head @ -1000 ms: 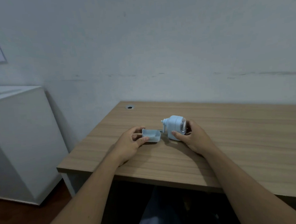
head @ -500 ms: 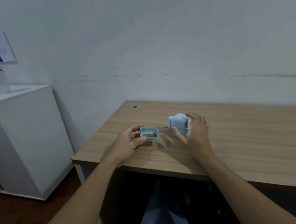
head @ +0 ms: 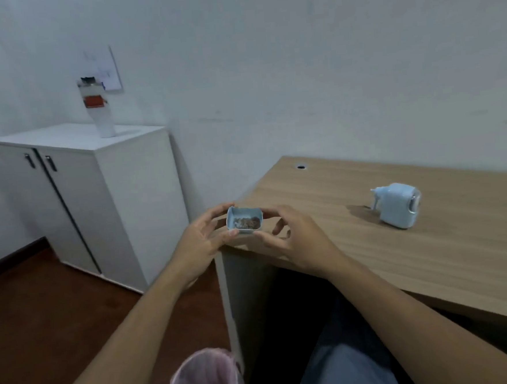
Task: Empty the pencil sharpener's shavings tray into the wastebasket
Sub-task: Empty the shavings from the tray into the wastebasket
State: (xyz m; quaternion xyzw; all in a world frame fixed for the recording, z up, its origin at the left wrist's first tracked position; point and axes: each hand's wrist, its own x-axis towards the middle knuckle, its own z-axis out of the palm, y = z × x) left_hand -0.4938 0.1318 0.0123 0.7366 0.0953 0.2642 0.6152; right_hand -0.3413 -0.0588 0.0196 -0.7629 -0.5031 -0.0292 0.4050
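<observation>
A small light-blue shavings tray (head: 244,220) with brown shavings inside is held level over the desk's left front corner. My left hand (head: 200,243) grips its left side with thumb and fingers. My right hand (head: 294,239) touches its right side with fingertips. The light-blue pencil sharpener (head: 399,208) stands alone on the wooden desk (head: 430,248), well to the right of both hands. A wastebasket (head: 206,378) lined with a pinkish bag stands on the floor below, beside the desk's left leg, partly cut off by the frame's bottom edge.
A white two-door cabinet (head: 96,199) stands to the left against the wall, with a white bottle-like object (head: 98,109) on top. Dark red-brown floor (head: 45,320) lies between the cabinet and the desk. My legs are under the desk.
My right hand let go of the sharpener and came over to the tray. The tray moved left to the desk corner. My view swung left and down, bringing the wastebasket in.
</observation>
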